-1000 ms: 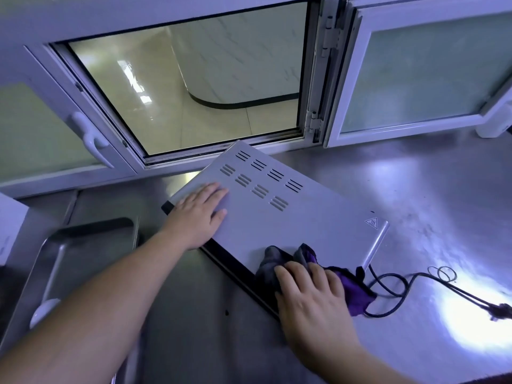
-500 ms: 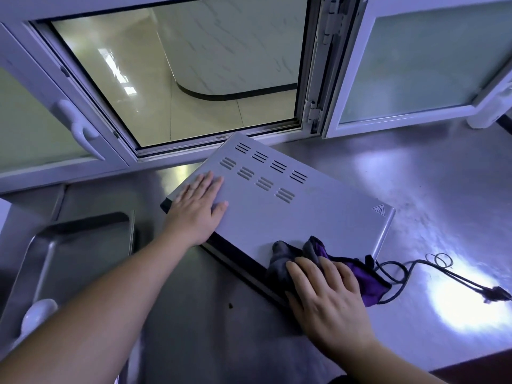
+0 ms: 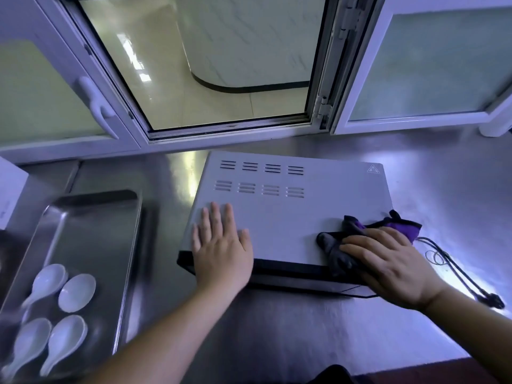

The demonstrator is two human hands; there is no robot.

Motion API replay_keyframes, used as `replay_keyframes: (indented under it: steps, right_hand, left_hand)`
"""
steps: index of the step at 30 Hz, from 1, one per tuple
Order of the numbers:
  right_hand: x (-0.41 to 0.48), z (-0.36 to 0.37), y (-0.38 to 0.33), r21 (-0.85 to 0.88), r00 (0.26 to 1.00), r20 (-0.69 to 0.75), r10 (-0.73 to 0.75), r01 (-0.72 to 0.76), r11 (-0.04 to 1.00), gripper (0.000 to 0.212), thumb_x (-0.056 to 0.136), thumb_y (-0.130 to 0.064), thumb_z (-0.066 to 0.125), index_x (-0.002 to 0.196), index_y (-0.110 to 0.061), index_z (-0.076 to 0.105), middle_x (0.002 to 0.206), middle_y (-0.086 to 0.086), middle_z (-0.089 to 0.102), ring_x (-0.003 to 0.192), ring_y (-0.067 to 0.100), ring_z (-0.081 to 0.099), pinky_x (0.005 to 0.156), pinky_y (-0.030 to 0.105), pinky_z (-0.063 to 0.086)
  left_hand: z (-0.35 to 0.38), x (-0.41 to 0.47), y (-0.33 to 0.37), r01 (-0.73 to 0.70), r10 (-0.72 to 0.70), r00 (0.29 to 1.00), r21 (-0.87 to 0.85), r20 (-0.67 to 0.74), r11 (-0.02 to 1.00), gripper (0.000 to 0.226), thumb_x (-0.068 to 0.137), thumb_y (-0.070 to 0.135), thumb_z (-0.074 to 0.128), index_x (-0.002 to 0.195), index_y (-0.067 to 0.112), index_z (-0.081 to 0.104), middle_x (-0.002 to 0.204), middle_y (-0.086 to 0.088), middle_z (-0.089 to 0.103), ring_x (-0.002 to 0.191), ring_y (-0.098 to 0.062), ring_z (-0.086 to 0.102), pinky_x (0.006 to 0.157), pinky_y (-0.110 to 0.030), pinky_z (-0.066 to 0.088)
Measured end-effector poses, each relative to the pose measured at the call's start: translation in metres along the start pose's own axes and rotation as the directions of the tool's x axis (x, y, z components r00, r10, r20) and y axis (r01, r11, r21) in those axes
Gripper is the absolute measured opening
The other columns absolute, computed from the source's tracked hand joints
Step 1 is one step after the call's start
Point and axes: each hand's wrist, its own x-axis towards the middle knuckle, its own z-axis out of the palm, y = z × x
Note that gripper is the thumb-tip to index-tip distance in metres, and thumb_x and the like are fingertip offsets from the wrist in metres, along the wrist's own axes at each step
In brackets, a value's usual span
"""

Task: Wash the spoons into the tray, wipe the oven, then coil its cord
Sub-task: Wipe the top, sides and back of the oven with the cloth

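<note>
A grey oven (image 3: 291, 212) with vent slots stands on the steel counter. My left hand (image 3: 221, 248) lies flat on its top near the front left corner. My right hand (image 3: 388, 261) presses a dark grey and purple cloth (image 3: 388, 225) onto the front right corner of the top. The oven's black cord (image 3: 454, 270) trails loosely on the counter to the right, ending in a plug (image 3: 494, 302). Several white spoons (image 3: 55, 309) lie in the steel tray (image 3: 91, 234) at the left.
An open window (image 3: 210, 62) with white frames runs along the back of the counter, with a handle (image 3: 95, 106) at the left. A white box (image 3: 11, 189) stands at the far left. The counter's front edge (image 3: 415, 367) is at lower right.
The view has swung so the oven sits squarer and the spoons show. My right hand with the cloth has stayed at the front right corner of the oven; my left hand stays flat on top.
</note>
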Motion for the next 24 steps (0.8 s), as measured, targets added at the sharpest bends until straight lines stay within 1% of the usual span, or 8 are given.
replay_keyframes:
  steps: [3, 7, 10, 12, 15, 18, 21, 24]
  right_hand:
    - [-0.005, -0.006, 0.03, 0.007, 0.998, 0.021, -0.057, 0.057, 0.998, 0.035, 0.107, -0.035, 0.044, 0.13, -0.017, 0.063, 0.133, -0.002, 0.065, 0.114, 0.033, 0.062, 0.096, 0.047, 0.046]
    - [-0.009, -0.011, 0.062, 0.015, 0.996, 0.042, -0.079, 0.078, 0.997, 0.037, 0.107, -0.035, 0.042, 0.132, -0.017, 0.062, 0.135, -0.003, 0.063, 0.115, 0.034, 0.061, 0.099, 0.045, 0.043]
    - [-0.011, -0.011, 0.072, 0.017, 0.993, 0.047, -0.108, 0.107, 0.994, 0.039, 0.107, -0.035, 0.042, 0.13, -0.015, 0.066, 0.135, -0.002, 0.064, 0.115, 0.034, 0.061, 0.097, 0.047, 0.044]
    - [-0.01, -0.012, 0.076, 0.024, 0.992, 0.043, -0.117, 0.116, 0.993, 0.04, 0.107, -0.035, 0.043, 0.129, -0.014, 0.067, 0.135, -0.002, 0.064, 0.114, 0.034, 0.061, 0.097, 0.047, 0.045]
    - [-0.011, -0.013, 0.077, 0.032, 0.992, 0.038, -0.121, 0.12, 0.992, 0.039, 0.106, -0.036, 0.043, 0.129, -0.016, 0.066, 0.134, -0.004, 0.063, 0.116, 0.031, 0.059, 0.097, 0.046, 0.045]
    - [-0.011, -0.015, 0.072, 0.009, 0.996, 0.057, -0.071, 0.071, 0.997, 0.041, 0.106, -0.04, 0.039, 0.131, -0.019, 0.064, 0.132, -0.005, 0.063, 0.114, 0.03, 0.058, 0.097, 0.045, 0.044]
    - [-0.005, -0.021, 0.06, -0.037, 0.994, 0.105, 0.007, -0.003, 0.999, 0.039, 0.105, -0.041, 0.037, 0.128, -0.021, 0.062, 0.122, -0.006, 0.066, 0.105, 0.03, 0.058, 0.086, 0.044, 0.046]
    - [0.014, -0.032, 0.045, -0.042, 0.968, 0.224, 0.11, -0.104, 0.994, 0.036, 0.105, -0.041, 0.039, 0.13, -0.023, 0.058, 0.116, -0.004, 0.066, 0.1, 0.03, 0.058, 0.081, 0.044, 0.048]
  left_hand:
    - [0.004, -0.032, 0.021, 0.053, -0.053, 0.999, 0.011, 0.011, 0.999, 0.071, 0.102, 0.049, 0.01, 0.166, 0.019, 0.006, 0.174, -0.01, 0.0, 0.161, -0.029, -0.005, 0.129, -0.05, -0.002]
    - [0.008, -0.057, 0.048, 0.119, -0.12, 0.992, 0.017, 0.026, 0.993, 0.074, 0.1, 0.051, 0.003, 0.166, 0.017, 0.001, 0.173, -0.012, -0.005, 0.16, -0.031, -0.009, 0.129, -0.051, -0.004]
    - [0.01, -0.062, 0.056, 0.168, -0.169, 0.985, 0.026, 0.025, 0.985, 0.069, 0.105, 0.048, 0.008, 0.166, 0.018, -0.001, 0.173, -0.01, -0.008, 0.16, -0.03, -0.01, 0.129, -0.051, -0.003]
    - [0.011, -0.065, 0.062, 0.203, -0.204, 0.979, 0.01, 0.026, 0.979, 0.069, 0.106, 0.048, 0.015, 0.166, 0.019, -0.002, 0.173, -0.009, -0.009, 0.16, -0.029, -0.011, 0.129, -0.05, -0.003]
    - [0.01, -0.068, 0.069, 0.229, -0.229, 0.973, 0.007, 0.01, 0.973, 0.068, 0.106, 0.048, 0.017, 0.166, 0.02, -0.002, 0.174, -0.009, -0.008, 0.16, -0.028, -0.012, 0.129, -0.049, -0.004]
    - [0.009, -0.067, 0.068, 0.238, -0.238, 0.971, -0.012, 0.036, 0.971, 0.068, 0.107, 0.048, 0.016, 0.166, 0.022, -0.004, 0.173, -0.006, -0.012, 0.16, -0.025, -0.015, 0.129, -0.048, -0.007]
    - [0.004, -0.064, 0.063, 0.232, -0.226, 0.971, -0.074, 0.079, 0.97, 0.068, 0.107, 0.048, 0.019, 0.166, 0.024, -0.003, 0.173, -0.004, -0.014, 0.159, -0.023, -0.017, 0.129, -0.046, -0.009]
    - [-0.004, -0.061, 0.06, 0.24, -0.227, 0.97, -0.192, 0.088, 0.952, 0.064, 0.107, 0.042, 0.03, 0.165, 0.024, 0.011, 0.175, -0.002, -0.004, 0.161, -0.021, -0.01, 0.13, -0.044, -0.002]
